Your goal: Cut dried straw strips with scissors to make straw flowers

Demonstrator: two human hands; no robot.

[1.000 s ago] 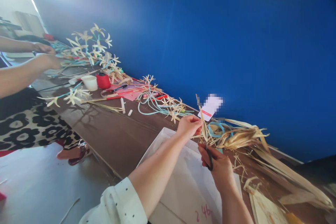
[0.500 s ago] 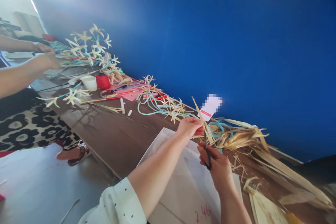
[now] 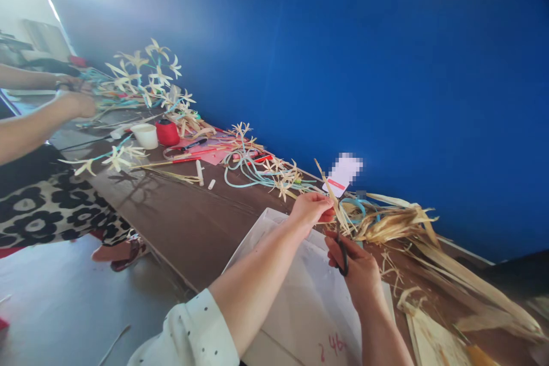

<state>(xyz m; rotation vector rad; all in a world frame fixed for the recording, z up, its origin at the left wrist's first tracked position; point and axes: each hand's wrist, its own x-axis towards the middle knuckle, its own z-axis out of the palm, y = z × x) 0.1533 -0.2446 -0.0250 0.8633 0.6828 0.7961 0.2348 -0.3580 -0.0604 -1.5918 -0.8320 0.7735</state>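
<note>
My left hand [image 3: 312, 210] pinches a pale strip of dried husk [image 3: 322, 171], whose narrow tip points up and away from me. My right hand [image 3: 355, 263] is closed round the black handles of a pair of scissors [image 3: 342, 258]. Their blades reach up to the husk, close beside my left fingertips; how far apart they are I cannot tell. Under both forearms lies a white tray-like box [image 3: 295, 286] with red handwriting on it. Just right of the blades, a heap of dry husks [image 3: 392, 226] spreads over the table, with light-blue cord [image 3: 358, 206] among it.
Husk flowers [image 3: 283, 186], coiled pale-blue cord [image 3: 240, 177], a white cup [image 3: 146, 136] and a red container [image 3: 167, 132] stand along the brown table [image 3: 193, 234]. A blue partition [image 3: 386, 68] rises behind. At far left, a co-worker's hands [image 3: 77, 100] work near blue stems.
The scissors and my right hand have shifted very slightly right and the blades' angle has altered a little. My left hand keeps its pinch on the husk. The co-worker's hands have moved slightly.
</note>
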